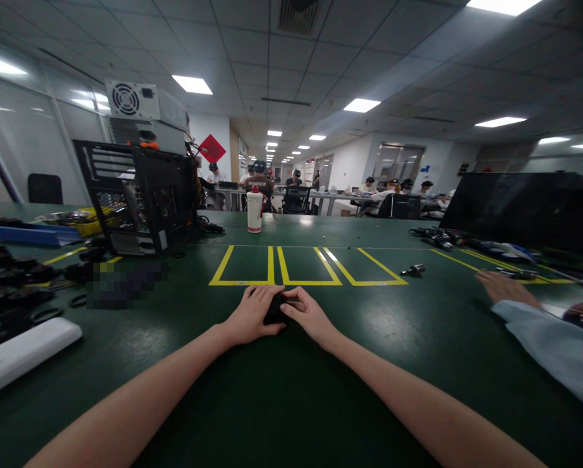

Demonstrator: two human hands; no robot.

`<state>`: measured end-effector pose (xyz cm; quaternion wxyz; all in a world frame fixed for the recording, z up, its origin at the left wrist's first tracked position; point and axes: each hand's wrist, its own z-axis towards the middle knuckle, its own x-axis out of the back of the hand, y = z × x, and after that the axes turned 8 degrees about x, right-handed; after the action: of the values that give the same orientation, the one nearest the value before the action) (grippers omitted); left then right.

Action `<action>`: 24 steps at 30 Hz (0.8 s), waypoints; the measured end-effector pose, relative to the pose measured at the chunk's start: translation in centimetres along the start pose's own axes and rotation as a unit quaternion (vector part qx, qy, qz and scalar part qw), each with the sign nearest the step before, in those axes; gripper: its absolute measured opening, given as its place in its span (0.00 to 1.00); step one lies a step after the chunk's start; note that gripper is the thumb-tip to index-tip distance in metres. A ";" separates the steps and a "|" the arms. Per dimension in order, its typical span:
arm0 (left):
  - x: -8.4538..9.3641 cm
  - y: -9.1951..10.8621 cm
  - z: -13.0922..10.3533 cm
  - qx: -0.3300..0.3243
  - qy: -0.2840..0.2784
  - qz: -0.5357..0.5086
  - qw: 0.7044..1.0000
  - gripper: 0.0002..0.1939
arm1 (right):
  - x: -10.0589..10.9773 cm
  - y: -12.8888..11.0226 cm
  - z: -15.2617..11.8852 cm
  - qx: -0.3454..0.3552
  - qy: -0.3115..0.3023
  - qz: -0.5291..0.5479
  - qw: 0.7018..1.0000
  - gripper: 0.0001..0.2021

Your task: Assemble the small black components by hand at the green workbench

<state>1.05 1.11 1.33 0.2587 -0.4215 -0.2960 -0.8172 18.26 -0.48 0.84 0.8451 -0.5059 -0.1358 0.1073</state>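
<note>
Near the middle of the green table [310, 403], my left hand [255, 314] is wrapped round a small black object [274, 311]. My right hand [308, 315] touches the same object from the right, with its thumb and forefinger closed at its edge. Whether the right fingers pinch a smaller part is too small to tell. Both hands rest low, just in front of the yellow tape outlines [301, 283].
An open black computer case [149, 195] stands at the left. A white bottle [255, 212] is behind the tape. A small metal part [413, 270] lies right of it. Another person's hand [508, 288] reaches in at the right. A white bar [28, 354] lies front left.
</note>
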 end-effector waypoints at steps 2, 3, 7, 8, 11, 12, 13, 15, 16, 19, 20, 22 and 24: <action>0.0 0.0 0.0 0.001 -0.001 0.000 1.000 0.35 | 0.1 0.3 0.1 0.000 0.007 -0.004 1.000 0.12; 0.0 0.0 0.0 0.002 -0.002 0.001 1.000 0.35 | 0.1 0.4 0.2 -0.003 0.010 -0.005 1.000 0.13; 0.1 0.0 0.0 0.000 -0.003 0.002 1.000 0.35 | 0.2 0.5 0.3 -0.024 0.003 -0.003 1.000 0.14; 0.1 0.0 0.0 0.000 -0.004 0.002 1.000 0.35 | 0.2 0.4 0.3 -0.027 -0.003 0.004 1.000 0.14; 0.2 0.1 -0.1 0.001 -0.008 0.002 1.000 0.35 | 0.2 -0.1 0.1 -0.031 -0.020 0.036 0.999 0.14; 0.2 0.1 -0.1 0.001 -0.009 0.002 1.000 0.34 | 0.1 -0.2 0.1 -0.029 -0.024 0.045 0.998 0.15; 0.2 0.1 -0.1 0.001 -0.009 0.001 1.000 0.34 | 0.1 -0.2 0.0 -0.027 -0.027 0.050 0.998 0.16; 0.3 0.1 -0.1 0.001 -0.008 -0.001 1.000 0.34 | 0.0 -0.2 -0.1 -0.022 -0.030 0.050 0.998 0.15; 0.3 0.1 -0.1 0.002 -0.009 -0.002 1.000 0.34 | 0.0 -0.2 -0.1 -0.020 -0.026 0.044 0.999 0.14; 0.2 0.0 -0.1 0.002 -0.009 0.000 1.000 0.35 | 0.0 0.0 0.0 -0.016 -0.003 0.012 1.000 0.10; 0.2 0.0 -0.1 0.002 -0.008 0.000 1.000 0.35 | 0.0 0.0 0.0 -0.014 0.002 0.002 1.000 0.09; 0.2 0.0 0.0 0.004 -0.006 0.001 1.000 0.35 | 0.0 0.0 0.0 -0.014 0.006 -0.010 1.000 0.10; 0.2 0.0 0.0 0.005 -0.007 -0.001 1.000 0.35 | 0.1 -0.2 0.1 -0.021 0.007 -0.014 1.000 0.12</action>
<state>0.96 1.10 1.45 0.2582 -0.4258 -0.3021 -0.8129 18.34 -0.44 1.04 0.8363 -0.5227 -0.1391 0.0893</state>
